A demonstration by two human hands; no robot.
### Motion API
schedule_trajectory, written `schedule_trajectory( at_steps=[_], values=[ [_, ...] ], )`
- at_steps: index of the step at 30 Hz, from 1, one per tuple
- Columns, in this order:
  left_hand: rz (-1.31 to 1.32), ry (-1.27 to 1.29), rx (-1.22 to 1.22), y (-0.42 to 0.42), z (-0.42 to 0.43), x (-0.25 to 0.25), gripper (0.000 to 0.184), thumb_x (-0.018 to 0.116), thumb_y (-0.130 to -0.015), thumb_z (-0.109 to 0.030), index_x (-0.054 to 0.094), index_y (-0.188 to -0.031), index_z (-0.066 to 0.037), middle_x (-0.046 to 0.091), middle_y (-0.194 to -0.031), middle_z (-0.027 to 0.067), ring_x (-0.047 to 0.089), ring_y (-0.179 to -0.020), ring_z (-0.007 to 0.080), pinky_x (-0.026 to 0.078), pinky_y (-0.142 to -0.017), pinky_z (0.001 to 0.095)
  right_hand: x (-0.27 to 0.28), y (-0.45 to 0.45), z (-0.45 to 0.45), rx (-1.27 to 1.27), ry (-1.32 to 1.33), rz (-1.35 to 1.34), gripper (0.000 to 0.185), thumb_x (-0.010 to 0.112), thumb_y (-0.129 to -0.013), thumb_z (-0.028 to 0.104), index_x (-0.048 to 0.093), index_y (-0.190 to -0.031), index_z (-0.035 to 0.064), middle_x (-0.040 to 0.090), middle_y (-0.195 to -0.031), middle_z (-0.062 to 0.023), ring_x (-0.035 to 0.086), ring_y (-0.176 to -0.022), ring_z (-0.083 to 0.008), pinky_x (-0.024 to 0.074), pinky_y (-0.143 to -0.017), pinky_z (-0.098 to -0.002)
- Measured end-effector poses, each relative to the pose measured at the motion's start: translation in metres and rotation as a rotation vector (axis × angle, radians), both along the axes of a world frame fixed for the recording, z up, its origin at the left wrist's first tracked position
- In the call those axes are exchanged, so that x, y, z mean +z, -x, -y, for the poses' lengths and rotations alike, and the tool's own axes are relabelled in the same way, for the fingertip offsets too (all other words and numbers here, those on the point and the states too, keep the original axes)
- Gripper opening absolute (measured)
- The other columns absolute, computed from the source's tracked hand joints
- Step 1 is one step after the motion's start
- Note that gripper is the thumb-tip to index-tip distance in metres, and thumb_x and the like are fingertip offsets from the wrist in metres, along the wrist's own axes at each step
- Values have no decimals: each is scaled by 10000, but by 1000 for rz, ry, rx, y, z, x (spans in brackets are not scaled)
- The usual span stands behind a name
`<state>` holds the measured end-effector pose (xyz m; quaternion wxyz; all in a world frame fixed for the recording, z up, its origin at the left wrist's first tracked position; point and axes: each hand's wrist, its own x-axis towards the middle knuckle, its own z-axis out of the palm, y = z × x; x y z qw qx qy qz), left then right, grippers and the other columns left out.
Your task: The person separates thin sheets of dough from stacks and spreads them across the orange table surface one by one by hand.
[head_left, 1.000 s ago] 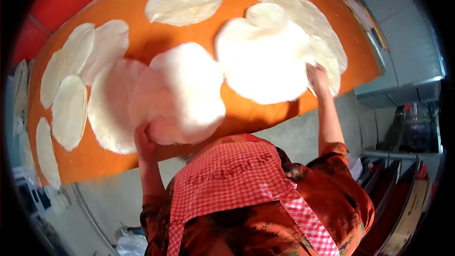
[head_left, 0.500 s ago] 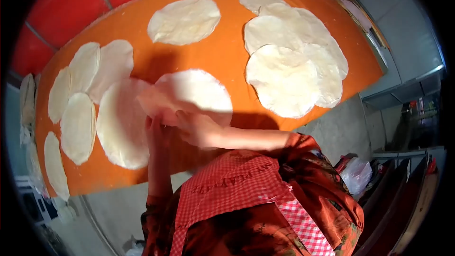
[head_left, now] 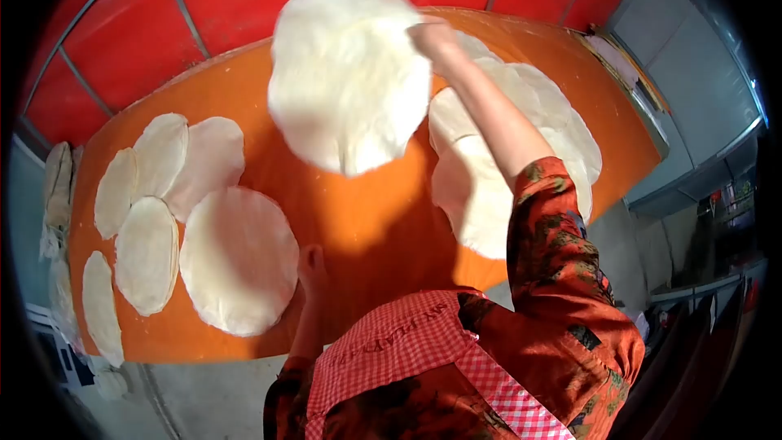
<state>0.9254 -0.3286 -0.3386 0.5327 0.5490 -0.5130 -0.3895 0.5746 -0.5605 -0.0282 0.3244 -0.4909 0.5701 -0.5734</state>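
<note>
A thin round flatbread (head_left: 346, 90) hangs above the back of the orange table (head_left: 366, 232), slightly blurred. My right hand (head_left: 436, 39) grips it by its upper right edge, fingertips partly hidden. Down at the near side, my left hand (head_left: 312, 267) is in shadow beside the right edge of a large flatbread (head_left: 239, 277). Whether it touches that edge, and how its fingers are set, I cannot make out. More flatbreads (head_left: 147, 253) lie further left, some overlapping. Under my right forearm is a spread of overlapping flatbreads (head_left: 481, 204).
A red panelled wall (head_left: 236, 0) runs along the table's far edge. Flat boards or sheets (head_left: 627, 73) lie at the right end, by grey panels (head_left: 688, 57). Folded cloth (head_left: 57, 187) and plastic hang at the left end.
My hands were together over a flatbread at the middle front; they have separated. My right hand has gone up and away with a flatbread, leaving bare orange surface there. The view has shifted.
</note>
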Motion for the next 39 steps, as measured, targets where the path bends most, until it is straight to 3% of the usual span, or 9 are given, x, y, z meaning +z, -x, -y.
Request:
schedule_trajectory(
  at_steps=[6,7,9,14,20,26,30,35,39],
  values=[
    [576,273,-14,23,-7,13,64,634,-803,-38,571,-801,-29,586,-869,137,578,-787,327,483,-664,392,-121,176,52,-180,147,389,17,566,-827,74,558,-838,64,524,-682,-24,473,-556,-142,364,-447,-301],
    [587,254,-15,22,-6,12,70,637,-799,-40,568,-799,-30,585,-878,133,576,-795,333,483,-668,399,-200,242,71,205,265,622,58,557,-836,113,543,-883,82,533,-733,-31,471,-561,-149,384,-447,-305],
    [634,208,-36,17,-8,7,80,642,-790,-44,563,-799,-31,582,-889,129,570,-807,343,481,-672,410,-219,182,25,-489,-205,627,76,509,-867,143,557,-920,117,523,-716,-22,452,-529,-153,419,-448,-335],
    [661,203,-65,22,-2,11,103,649,-758,-44,558,-805,-33,576,-906,137,557,-823,354,476,-677,430,-247,41,8,-67,-468,655,142,579,-913,144,629,-998,42,638,-828,-53,640,-727,-168,533,-610,-270],
    [674,170,-89,18,-1,-2,117,656,-734,-40,566,-808,-35,572,-925,150,559,-828,357,480,-683,430,-278,-22,112,-2,-541,672,188,642,-874,168,628,-1028,62,617,-896,-40,580,-736,-165,489,-605,-283],
    [632,182,-57,19,2,6,123,659,-728,-36,573,-817,-29,579,-936,150,561,-830,362,484,-687,430,-238,-68,177,-17,-315,517,435,510,-954,192,420,-1343,19,579,-1170,-111,584,-998,-258,525,-795,-431],
    [584,220,-85,15,-2,14,135,662,-723,-33,581,-832,-22,577,-939,154,562,-829,367,483,-677,424,-98,-106,200,183,-3,-180,269,649,-759,33,625,-1017,-42,652,-864,-124,626,-792,-238,496,-656,-378],
    [425,97,-102,5,-7,5,200,693,-745,-50,597,-921,-60,597,-945,123,576,-854,329,489,-701,392,49,-197,87,374,219,-992,369,588,-756,43,594,-1124,35,666,-958,-191,641,-903,-335,497,-795,-396],
    [-1458,-466,-120,-24,28,75,395,573,-918,-345,520,-1241,-124,591,-1173,48,573,-1026,238,499,-832,384,-18,-240,-22,644,374,-1099,370,520,-755,11,596,-1113,66,631,-1024,-171,592,-963,-359,494,-822,-409]
  ],
)
